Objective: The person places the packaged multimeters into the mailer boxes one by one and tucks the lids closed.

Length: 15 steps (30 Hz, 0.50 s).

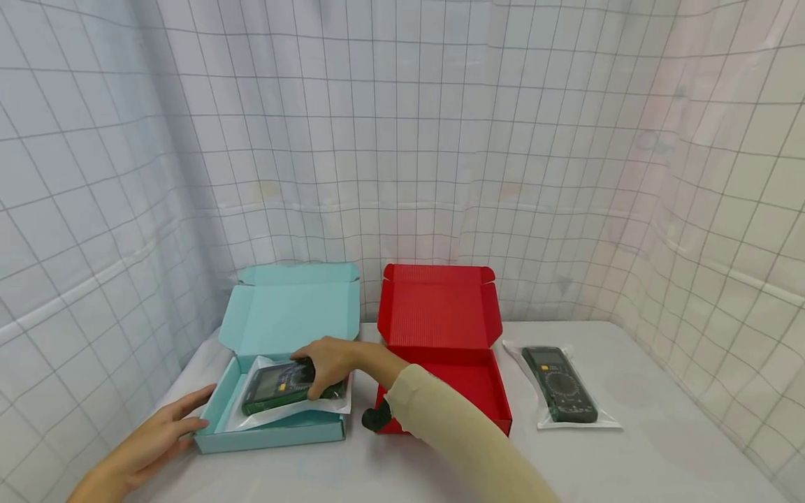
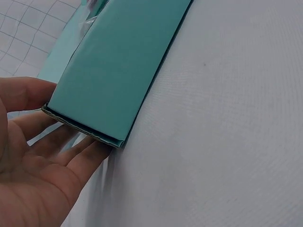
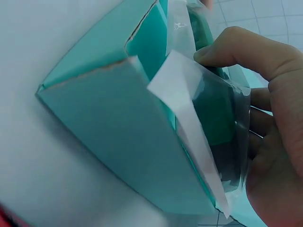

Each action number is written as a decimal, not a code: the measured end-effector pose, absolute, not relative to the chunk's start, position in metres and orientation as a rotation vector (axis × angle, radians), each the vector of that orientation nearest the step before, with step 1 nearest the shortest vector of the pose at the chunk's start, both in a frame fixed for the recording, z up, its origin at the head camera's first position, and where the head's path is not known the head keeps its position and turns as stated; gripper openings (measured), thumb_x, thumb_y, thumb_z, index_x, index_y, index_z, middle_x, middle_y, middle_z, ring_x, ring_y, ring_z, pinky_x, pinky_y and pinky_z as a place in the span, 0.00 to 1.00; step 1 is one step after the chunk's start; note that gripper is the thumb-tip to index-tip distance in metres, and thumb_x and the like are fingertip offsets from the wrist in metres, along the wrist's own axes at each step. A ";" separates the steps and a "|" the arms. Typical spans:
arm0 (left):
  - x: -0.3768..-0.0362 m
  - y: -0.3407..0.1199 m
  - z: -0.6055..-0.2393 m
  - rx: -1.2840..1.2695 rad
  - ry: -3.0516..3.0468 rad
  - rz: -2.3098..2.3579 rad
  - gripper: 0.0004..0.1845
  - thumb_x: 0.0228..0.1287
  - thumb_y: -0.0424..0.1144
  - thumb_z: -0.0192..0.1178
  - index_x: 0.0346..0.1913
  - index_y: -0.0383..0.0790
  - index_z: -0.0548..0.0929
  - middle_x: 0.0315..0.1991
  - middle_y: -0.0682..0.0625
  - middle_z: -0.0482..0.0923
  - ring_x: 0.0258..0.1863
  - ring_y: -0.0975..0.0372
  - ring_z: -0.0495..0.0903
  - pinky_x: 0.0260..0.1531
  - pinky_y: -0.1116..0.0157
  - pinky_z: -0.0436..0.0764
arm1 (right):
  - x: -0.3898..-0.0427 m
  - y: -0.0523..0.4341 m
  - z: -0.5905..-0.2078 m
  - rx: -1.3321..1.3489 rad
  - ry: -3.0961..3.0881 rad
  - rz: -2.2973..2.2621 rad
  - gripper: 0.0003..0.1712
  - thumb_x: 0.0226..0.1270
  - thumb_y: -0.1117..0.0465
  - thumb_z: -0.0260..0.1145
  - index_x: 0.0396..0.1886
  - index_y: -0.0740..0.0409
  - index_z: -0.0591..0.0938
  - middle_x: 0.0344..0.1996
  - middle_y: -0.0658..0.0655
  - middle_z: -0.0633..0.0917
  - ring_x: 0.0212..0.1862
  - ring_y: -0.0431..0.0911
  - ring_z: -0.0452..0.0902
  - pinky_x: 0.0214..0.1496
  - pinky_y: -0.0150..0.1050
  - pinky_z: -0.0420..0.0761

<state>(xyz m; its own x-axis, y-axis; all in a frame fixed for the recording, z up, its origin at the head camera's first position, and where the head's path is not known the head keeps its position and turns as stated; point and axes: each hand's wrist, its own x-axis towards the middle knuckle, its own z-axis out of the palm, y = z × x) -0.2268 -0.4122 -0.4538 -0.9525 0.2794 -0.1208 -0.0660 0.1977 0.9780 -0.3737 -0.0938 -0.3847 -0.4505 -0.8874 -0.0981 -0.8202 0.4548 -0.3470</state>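
Observation:
A teal cardboard box (image 1: 214,402) stands open on the table, its lid up at the back. In it lies a green multimeter in a clear plastic bag (image 1: 277,385). My right hand (image 1: 330,363) grips the bagged multimeter (image 3: 218,118) from above, thumb and fingers curled round its right end. My left hand (image 1: 165,427) lies flat on the table with straight fingers against the box's front left corner (image 2: 85,127). In the left wrist view my left hand (image 2: 38,156) touches that teal wall.
An open red box (image 1: 443,335) stands right of the teal one, empty as far as I see. A second bagged green multimeter (image 1: 562,386) lies on the white table (image 1: 660,447) to its right. Gridded white curtains close in the back and sides.

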 end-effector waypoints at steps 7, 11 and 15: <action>-0.226 -0.412 -0.454 0.193 2.204 1.850 0.38 0.79 0.31 0.52 0.82 0.29 0.44 0.68 0.63 0.57 0.56 0.81 0.69 0.52 0.72 0.77 | -0.370 -0.106 -0.395 -1.442 2.447 -0.381 0.45 0.59 0.49 0.74 0.77 0.49 0.71 0.59 0.42 0.79 0.54 0.35 0.70 0.51 0.24 0.72; -0.226 -0.413 -0.453 0.175 2.213 1.853 0.38 0.78 0.30 0.53 0.82 0.30 0.46 0.64 0.69 0.59 0.56 0.80 0.70 0.52 0.71 0.77 | -0.367 -0.110 -0.399 -1.426 2.451 -0.393 0.44 0.60 0.50 0.74 0.77 0.47 0.72 0.58 0.41 0.79 0.53 0.34 0.69 0.50 0.24 0.71; -0.228 -0.412 -0.453 0.178 2.217 1.840 0.38 0.78 0.31 0.53 0.82 0.30 0.46 0.66 0.66 0.59 0.56 0.80 0.70 0.52 0.70 0.77 | -0.368 -0.113 -0.403 -1.419 2.453 -0.411 0.44 0.60 0.50 0.74 0.77 0.46 0.72 0.60 0.41 0.78 0.53 0.34 0.70 0.51 0.25 0.72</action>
